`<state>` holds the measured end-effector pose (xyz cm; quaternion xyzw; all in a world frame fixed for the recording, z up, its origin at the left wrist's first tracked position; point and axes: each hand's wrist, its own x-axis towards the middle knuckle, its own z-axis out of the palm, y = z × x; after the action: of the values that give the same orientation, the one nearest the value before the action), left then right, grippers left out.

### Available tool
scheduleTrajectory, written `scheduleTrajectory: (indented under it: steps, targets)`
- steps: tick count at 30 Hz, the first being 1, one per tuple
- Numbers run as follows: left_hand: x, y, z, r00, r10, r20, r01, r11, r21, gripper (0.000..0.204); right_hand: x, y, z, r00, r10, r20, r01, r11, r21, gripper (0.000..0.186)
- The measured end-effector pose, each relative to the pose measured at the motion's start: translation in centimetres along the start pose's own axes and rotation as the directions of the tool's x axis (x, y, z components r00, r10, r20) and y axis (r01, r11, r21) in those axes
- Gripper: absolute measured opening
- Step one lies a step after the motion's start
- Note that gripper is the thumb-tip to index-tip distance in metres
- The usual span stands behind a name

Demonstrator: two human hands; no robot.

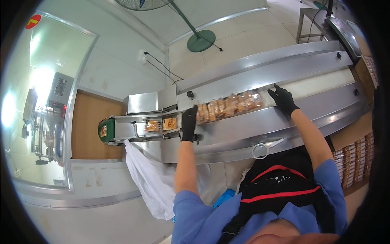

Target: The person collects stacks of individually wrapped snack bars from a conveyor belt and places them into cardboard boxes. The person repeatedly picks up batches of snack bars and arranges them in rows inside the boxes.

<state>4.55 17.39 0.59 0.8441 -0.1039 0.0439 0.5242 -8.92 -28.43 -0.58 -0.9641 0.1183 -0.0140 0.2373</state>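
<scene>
Row of wrapped snack packets [229, 105] on the steel conveyor [260, 122]: light, crinkly, likely crushable. Left hand [189, 122] and right hand [283, 100], flat, unclenched, bracket the row's ends; press inward gently.

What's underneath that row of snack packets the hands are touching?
The row of snack packets lies on a pale conveyor belt inside a steel trough. The left hand and right hand bracket its ends. The belt directly beneath the packets is covered.

Bright, even indoor light fills the scene. Strong glare blows out the window [40, 93] at left, and soft highlights streak the steel conveyor [284, 118]. Fisheye distortion bends straight edges; a black vignette rims the corners. Shadows are faint; focus is fairly sharp.
</scene>
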Motion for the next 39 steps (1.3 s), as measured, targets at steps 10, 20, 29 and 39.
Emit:
scheduleTrajectory:
  steps: [10,20,29,39]
  targets:
    - [-3.2,4.6,9.2,0.930,0.244,0.277,-0.333,0.879,0.343,0.134,2.9,6.3,1.2,0.993,-0.059,0.103,0.064,0.997,-0.047,0.053]
    - [-2.5,2.2,9.1,0.987,0.119,0.104,-0.132,0.983,0.129,0.142,-1.7,-6.7,1.3,0.968,-0.234,-0.093,0.246,0.808,0.535,0.118]
    - [-1.6,6.5,9.7,0.992,-0.013,0.125,0.049,0.956,-0.289,0.125,-0.2,-8.3,-0.2,0.972,-0.012,-0.234,0.141,0.827,0.544,0.125]
    - [-6.3,13.5,12.4,0.879,-0.230,0.419,0.005,0.880,0.474,0.122,-5.5,-5.4,-6.0,0.994,0.092,0.062,-0.089,0.995,-0.043,0.135]
